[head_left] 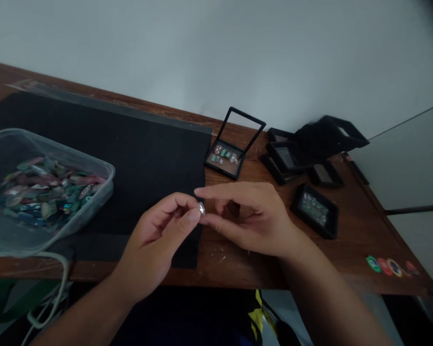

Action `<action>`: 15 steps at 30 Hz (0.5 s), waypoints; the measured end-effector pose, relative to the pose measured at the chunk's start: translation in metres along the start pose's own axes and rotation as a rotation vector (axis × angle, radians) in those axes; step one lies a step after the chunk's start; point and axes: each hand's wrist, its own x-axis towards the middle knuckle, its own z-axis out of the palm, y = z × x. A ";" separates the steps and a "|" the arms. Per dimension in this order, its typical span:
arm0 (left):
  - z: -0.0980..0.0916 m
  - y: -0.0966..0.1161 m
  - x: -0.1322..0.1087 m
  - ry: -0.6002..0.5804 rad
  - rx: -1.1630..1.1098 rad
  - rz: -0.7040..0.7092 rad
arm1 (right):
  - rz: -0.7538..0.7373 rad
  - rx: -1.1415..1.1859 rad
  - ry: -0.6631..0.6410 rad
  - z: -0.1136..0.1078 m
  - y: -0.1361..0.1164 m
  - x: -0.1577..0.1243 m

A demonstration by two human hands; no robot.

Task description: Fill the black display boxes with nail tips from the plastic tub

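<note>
A small shiny, pale faceted stone (202, 208) is pinched between the thumb and fingers of my left hand (162, 235). My right hand (254, 216) is close against it from the other side. Its thumb tip is at the stone's lower edge, while the index finger stretches out above, apart from the thumb. Beyond my hands stands a black display case (222, 173) with its framed lid raised. Several small green, clear and pinkish stones (223, 154) lie inside that case.
On the left, a clear plastic tub (110, 178) holds many coloured stones, beside a black mat (147, 139). More black cases (288, 158) are piled at the right, and one (315, 211) contains clear pieces. Round colourful chips (384, 265) lie near the wooden table's (234, 274) right edge.
</note>
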 end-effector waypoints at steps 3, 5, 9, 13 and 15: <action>0.001 0.001 0.000 -0.039 0.001 -0.003 | -0.031 -0.008 -0.033 -0.001 0.000 0.000; 0.001 0.001 0.000 -0.043 0.006 -0.003 | -0.013 0.001 -0.039 -0.002 0.000 0.001; -0.001 0.000 -0.001 -0.046 0.022 -0.004 | 0.018 0.029 -0.056 -0.003 -0.001 0.001; -0.003 -0.003 -0.001 -0.046 0.032 0.029 | 0.040 0.021 -0.073 -0.004 -0.003 -0.001; -0.003 -0.004 -0.001 -0.013 0.026 0.059 | 0.070 0.001 -0.052 -0.005 -0.003 0.000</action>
